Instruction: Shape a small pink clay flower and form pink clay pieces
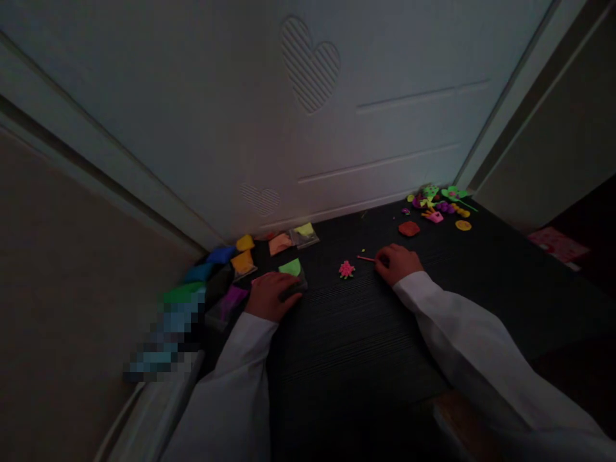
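Observation:
My right hand (399,264) is closed round a thin pink stick-like tool (366,258), whose tip points left over the dark tabletop. Just left of that tip lies a small pink flower-like clay piece (346,269) with green bits at its edge. A tiny yellow-green speck (363,250) sits behind the tool. My left hand (273,296) rests with its thumb apart from the fingers, which lie at a packet of light green clay (290,267). Part of a pink packet (264,278) shows behind its knuckles.
Several clay packets line the left, among them orange (242,262), purple (233,301) and blue (221,255). Finished-looking clay shapes cluster at the back right, near a red clay piece (409,228) and a yellow disc (463,225). A white panel (231,128) rises behind the table.

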Demonstrator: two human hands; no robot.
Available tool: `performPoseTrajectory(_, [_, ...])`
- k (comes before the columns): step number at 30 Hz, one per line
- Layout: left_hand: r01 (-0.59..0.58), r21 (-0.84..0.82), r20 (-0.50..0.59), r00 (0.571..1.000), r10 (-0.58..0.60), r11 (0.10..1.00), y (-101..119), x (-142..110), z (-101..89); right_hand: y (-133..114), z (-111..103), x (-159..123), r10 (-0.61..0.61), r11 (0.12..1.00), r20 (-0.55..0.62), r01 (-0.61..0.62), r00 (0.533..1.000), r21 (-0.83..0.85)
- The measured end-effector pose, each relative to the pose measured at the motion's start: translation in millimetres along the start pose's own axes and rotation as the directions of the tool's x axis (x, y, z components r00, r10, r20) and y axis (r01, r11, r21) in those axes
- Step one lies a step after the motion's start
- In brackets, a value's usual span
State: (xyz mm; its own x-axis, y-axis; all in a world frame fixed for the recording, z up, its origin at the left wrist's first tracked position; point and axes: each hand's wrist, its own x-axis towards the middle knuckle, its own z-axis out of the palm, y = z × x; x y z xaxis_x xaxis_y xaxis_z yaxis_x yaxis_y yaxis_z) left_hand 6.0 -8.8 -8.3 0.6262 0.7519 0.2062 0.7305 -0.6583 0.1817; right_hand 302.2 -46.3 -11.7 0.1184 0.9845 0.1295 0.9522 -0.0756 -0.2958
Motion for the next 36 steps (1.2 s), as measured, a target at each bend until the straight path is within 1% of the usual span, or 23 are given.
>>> performPoseTrajectory(2, [-0.047, -0.057, -0.006, 0.999, 0.047, 0.997, -5.8, 1.7, 1.3, 0.2, 0.0, 0.0, 0.002, 1.0, -0.006, -0.002, 1.0, 0.0])
performPoseTrajectory(4, [-0.062, -0.079, -0.012, 0.998, 0.061, 0.995, -5.9, 3.9, 1.2, -0.1, -0.1, -0.3, 0.005, 1.0, -0.011, -0.005, 1.0, -0.002])
performPoseTrajectory(10, [-0.037, -0.023, -0.044, 0.998, 0.036, 0.999, 6.6, 2.4, 0.0, -1.5, -0.7, -0.9, 0.005, 1.0, -0.029, -0.006, 1.0, -0.023])
performPoseTrajectory(14, [-0.033, -0.038, -0.055, 0.998, 0.031, 0.999, 8.9, 2.1, 2.2, -6.6, -5.3, -1.5, -0.005, 0.999, -0.046, 0.003, 0.999, -0.04])
performPoseTrajectory(16, [-0.036, -0.036, -0.072, 0.997, 0.033, 0.999, 9.2, 2.7, 3.0, -13.5, -8.2, -4.0, -0.06, 0.998, -0.074, 0.058, 0.995, -0.027])
performPoseTrajectory(19, [-0.037, -0.017, -0.09, 0.995, 0.035, 0.999, 10.7, 3.5, 2.8, -27.3, -9.8, -9.7, -0.192, 0.981, -0.128, 0.194, 0.973, 0.008])
performPoseTrajectory(21, [-0.02, 0.003, -0.085, 0.996, 0.02, 1.0, 12.5, 3.8, 1.8, -35.2, -8.3, -12.2, -0.245, 0.969, -0.114, 0.248, 0.963, 0.012])
performPoseTrajectory(23, [0.005, 0.028, -0.079, 0.997, -0.002, 1.0, 14.9, 4.1, 0.4, -40.4, -5.7, -12.2, -0.254, 0.967, -0.095, 0.256, 0.963, 0.01])
performPoseTrajectory(26, [0.026, 0.053, -0.09, 0.996, -0.021, 0.998, 18.9, 4.7, -0.8, -44.7, -1.5, -8.1, -0.235, 0.972, -0.095, 0.236, 0.967, 0.0])
performPoseTrajectory(29, [0.03, 0.056, -0.114, 0.993, -0.023, 0.998, 21.2, 5.6, 0.3, -48.3, 2.1, -4.2, -0.265, 0.964, -0.097, 0.267, 0.959, 0.002])
performPoseTrajectory(33, [0.043, 0.059, -0.128, 0.991, -0.035, 0.997, 20.4, 6.6, 2.9, -51.3, 4.9, -3.6, -0.297, 0.953, -0.065, 0.3, 0.953, 0.051])
performPoseTrajectory(36, [0.044, 0.055, -0.109, 0.993, -0.038, 0.997, 19.8, 6.9, 3.3, -51.6, 4.8, -5.4, -0.303, 0.946, -0.04, 0.305, 0.952, 0.109])
